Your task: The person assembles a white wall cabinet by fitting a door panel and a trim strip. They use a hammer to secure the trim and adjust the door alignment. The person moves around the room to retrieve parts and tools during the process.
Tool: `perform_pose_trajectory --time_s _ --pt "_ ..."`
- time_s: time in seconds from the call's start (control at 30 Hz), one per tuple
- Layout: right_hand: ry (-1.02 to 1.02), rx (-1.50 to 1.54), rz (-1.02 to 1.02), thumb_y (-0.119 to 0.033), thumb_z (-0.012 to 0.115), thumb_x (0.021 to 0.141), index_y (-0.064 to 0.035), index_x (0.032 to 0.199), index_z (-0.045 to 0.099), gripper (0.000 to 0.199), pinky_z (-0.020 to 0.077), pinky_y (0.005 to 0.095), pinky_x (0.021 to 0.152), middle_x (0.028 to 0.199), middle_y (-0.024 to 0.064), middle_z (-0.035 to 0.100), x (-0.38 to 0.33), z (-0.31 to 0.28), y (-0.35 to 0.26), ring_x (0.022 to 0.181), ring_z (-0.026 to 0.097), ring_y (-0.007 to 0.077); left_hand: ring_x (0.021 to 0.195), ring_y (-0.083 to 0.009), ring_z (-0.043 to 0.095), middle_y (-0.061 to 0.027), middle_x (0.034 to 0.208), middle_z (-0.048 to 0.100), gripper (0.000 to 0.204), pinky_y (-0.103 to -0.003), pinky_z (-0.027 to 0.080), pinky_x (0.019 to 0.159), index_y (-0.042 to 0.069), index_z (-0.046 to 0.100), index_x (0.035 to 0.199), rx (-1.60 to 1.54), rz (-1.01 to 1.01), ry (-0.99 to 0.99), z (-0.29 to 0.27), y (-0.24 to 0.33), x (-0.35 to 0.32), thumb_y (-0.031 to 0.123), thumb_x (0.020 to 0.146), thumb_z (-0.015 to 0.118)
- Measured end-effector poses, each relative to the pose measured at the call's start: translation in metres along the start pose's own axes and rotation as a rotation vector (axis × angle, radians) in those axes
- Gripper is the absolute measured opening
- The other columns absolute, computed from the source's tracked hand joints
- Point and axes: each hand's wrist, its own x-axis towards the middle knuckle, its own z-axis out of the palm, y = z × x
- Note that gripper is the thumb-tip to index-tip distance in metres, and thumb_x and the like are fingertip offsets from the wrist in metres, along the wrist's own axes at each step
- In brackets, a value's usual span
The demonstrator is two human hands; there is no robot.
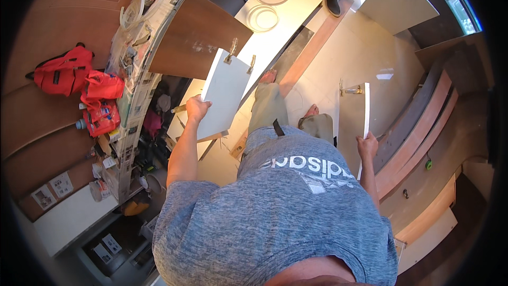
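My left hand (198,109) is closed on the edge of a white cabinet door (226,92), which tilts upright on my left. Two metal hinges (229,58) stick out from its far end. On my right, my right hand (367,146) grips the white edge of a second cabinet door (353,111). That door stands on edge beside my leg, its face in shadow. A brass-coloured hinge (351,90) juts from its far end. The fingertips of both hands are partly hidden behind the doors.
A brown board (198,34) lies left, beside a long white panel (296,5) bearing rolls of edging strip (263,18). Further left is a cluttered counter (138,69) and a red bag (64,71). Another person holds a pale board (398,2) ahead. Curved-looking planks (418,132) lean at right.
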Motion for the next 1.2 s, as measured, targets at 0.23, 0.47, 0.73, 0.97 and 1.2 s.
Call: perform_pose_trajectory --time_s 0.23,0.47,0.73,0.97,1.2 --pt "-0.082 -0.019 -0.009 -0.017 0.076 0.076 -0.0029 0.101 0.072 0.029 0.0551 0.0432 0.075 0.087 0.0204 0.073 -0.003 -0.014 -0.073 0.084 0.072 0.0372 0.090 -0.0329 0.073 -0.0182 0.097 0.076 0.034 -0.040 0.056 0.087 0.006 0.075 0.107 -0.027 0.035 -0.085 0.029 -0.011 0.134 0.022 0.077 0.080" --pt "-0.156 0.043 0.056 -0.011 0.074 0.078 -0.0032 0.107 0.073 0.029 0.0547 0.0397 0.076 0.089 0.0190 0.075 -0.016 -0.019 -0.159 0.082 0.074 0.0307 0.092 -0.0356 0.072 -0.0204 0.098 0.074 0.036 -0.041 0.055 0.087 0.006 0.074 0.109 -0.011 0.118 -0.117 0.067 -0.013 0.260 0.023 0.078 0.080" --pt "-0.253 0.086 0.126 -0.010 0.074 0.080 -0.0042 0.110 0.071 0.030 0.0547 0.0370 0.076 0.088 0.0170 0.075 -0.013 0.010 -0.229 0.081 0.075 0.0271 0.090 -0.0360 0.072 -0.0207 0.097 0.074 0.036 -0.041 0.055 0.086 0.006 0.075 0.109 -0.135 0.109 -0.148 0.092 -0.024 0.346 0.025 0.078 0.080" --pt "-0.269 0.067 0.042 -0.009 0.074 0.081 -0.0065 0.114 0.070 0.033 0.0557 0.0376 0.075 0.091 0.0180 0.074 -0.009 0.026 -0.267 0.086 0.075 0.0309 0.088 -0.0313 0.074 -0.0205 0.098 0.075 0.034 -0.038 0.056 0.084 0.004 0.074 0.107 -0.106 0.167 -0.124 0.100 -0.037 0.390 0.021 0.079 0.080" --pt "-0.274 0.035 -0.039 -0.010 0.077 0.081 -0.0077 0.119 0.069 0.039 0.0557 0.0354 0.070 0.086 0.0186 0.073 -0.007 0.028 -0.292 0.078 0.076 0.0268 0.089 -0.0370 0.071 -0.0194 0.094 0.074 0.037 -0.043 0.054 0.083 0.005 0.072 0.109 -0.119 0.159 -0.064 0.094 -0.041 0.402 0.023 0.078 0.079"
